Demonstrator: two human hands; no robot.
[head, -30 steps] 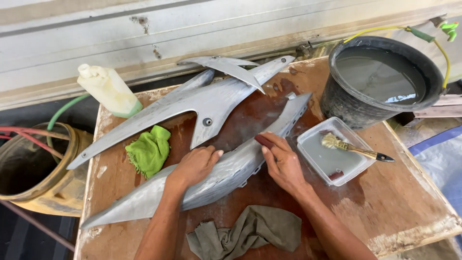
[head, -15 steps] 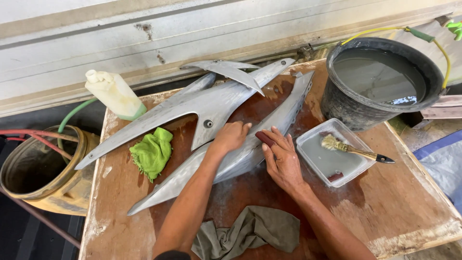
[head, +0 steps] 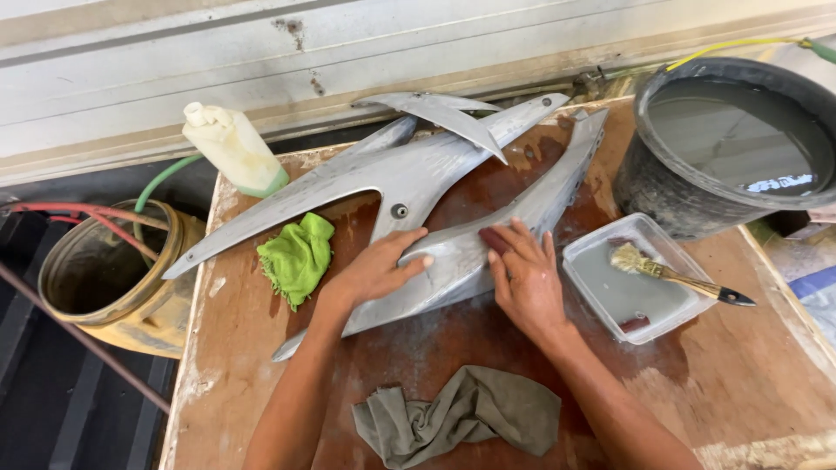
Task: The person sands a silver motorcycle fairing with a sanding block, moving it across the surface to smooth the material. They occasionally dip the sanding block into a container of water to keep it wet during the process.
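A long grey pointed body panel [head: 557, 196] lies slantwise on the wet wooden table [head: 749, 383]. My left hand [head: 379, 265] lies flat on its middle, fingers spread, pressing it down. My right hand [head: 527, 283] presses a small dark red sanding pad [head: 494, 239] against the panel with flat fingers. A second, larger grey panel [head: 383, 187] with a forked shape lies just behind it.
A green cloth [head: 296, 257] lies left of my left hand and a grey-green rag [head: 461, 418] at the front. A clear tub [head: 631, 278] of water holds a brush [head: 666, 274]. A black bucket [head: 731, 144] of water stands at the back right, a pale bottle [head: 231, 148] and a yellow drum [head: 104, 278] at the left.
The near panel has slid up and to the right along the table. My left hand shifted along it while my right hand stayed on the pad.
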